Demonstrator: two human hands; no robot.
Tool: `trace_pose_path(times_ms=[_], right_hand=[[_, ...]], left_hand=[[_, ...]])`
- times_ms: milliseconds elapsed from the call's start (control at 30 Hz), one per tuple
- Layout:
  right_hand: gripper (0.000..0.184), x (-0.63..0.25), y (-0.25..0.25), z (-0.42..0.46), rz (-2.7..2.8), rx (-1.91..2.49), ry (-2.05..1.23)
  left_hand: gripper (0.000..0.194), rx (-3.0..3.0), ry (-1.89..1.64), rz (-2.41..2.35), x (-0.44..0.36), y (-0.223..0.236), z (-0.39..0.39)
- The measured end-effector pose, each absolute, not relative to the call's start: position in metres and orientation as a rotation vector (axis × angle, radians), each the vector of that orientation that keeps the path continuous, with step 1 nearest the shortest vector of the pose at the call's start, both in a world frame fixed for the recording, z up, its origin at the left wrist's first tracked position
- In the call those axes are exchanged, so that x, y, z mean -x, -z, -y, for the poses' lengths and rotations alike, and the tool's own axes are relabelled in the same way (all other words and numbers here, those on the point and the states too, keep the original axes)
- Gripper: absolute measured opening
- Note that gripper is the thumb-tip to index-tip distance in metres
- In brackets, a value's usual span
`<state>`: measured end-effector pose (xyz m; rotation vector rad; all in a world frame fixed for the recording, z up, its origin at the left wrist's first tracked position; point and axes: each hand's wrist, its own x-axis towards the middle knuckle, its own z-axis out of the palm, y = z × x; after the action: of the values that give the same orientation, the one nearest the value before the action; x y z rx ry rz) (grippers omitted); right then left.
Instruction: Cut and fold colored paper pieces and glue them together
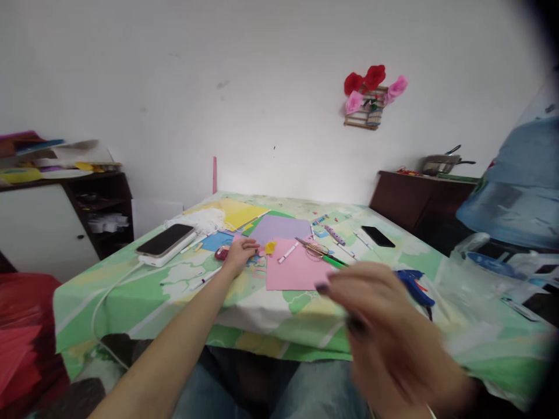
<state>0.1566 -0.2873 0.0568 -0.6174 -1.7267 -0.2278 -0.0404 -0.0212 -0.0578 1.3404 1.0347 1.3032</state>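
Observation:
My left hand (pixel 241 255) reaches over the table among small coloured paper scraps (pixel 258 269), fingers stretched to the right and no held item visible. Close by lie a dark red rounded item (pixel 222 253) and a small yellow paper piece (pixel 270 248). A pink paper sheet (pixel 297 276) bears a white marker (pixel 288 252) and scissors (pixel 315 249). Near the camera, my right hand (pixel 388 326) is raised above the table's front right, blurred by motion. Its thumb and fingertips look apart, with nothing seen between them. A green-handled tool (pixel 334 262) lies just beyond it.
A phone (pixel 168 240) rests on a white block with a cable at left. Purple paper (pixel 282 228) and yellow paper (pixel 242 213) lie farther back. To the right are another phone (pixel 378 236), a blue glue gun (pixel 414 285), a plastic bag (pixel 467 285) and a large water bottle (pixel 519 180).

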Motion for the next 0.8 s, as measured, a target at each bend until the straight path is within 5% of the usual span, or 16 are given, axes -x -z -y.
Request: trace_pose_path(times_ms=[300, 800], right_hand=[[0.019, -0.136, 0.029, 0.079, 1.835, 1.367, -0.104], [0.013, -0.123, 0.047, 0.065, 1.787, 1.220, -0.355]], left_hand=[[0.032, -1.330, -1.392, -0.997, 0.041, 0.064, 0.012], [0.041, -1.364, -1.462, -0.908, 0.031, 0.055, 0.040]])
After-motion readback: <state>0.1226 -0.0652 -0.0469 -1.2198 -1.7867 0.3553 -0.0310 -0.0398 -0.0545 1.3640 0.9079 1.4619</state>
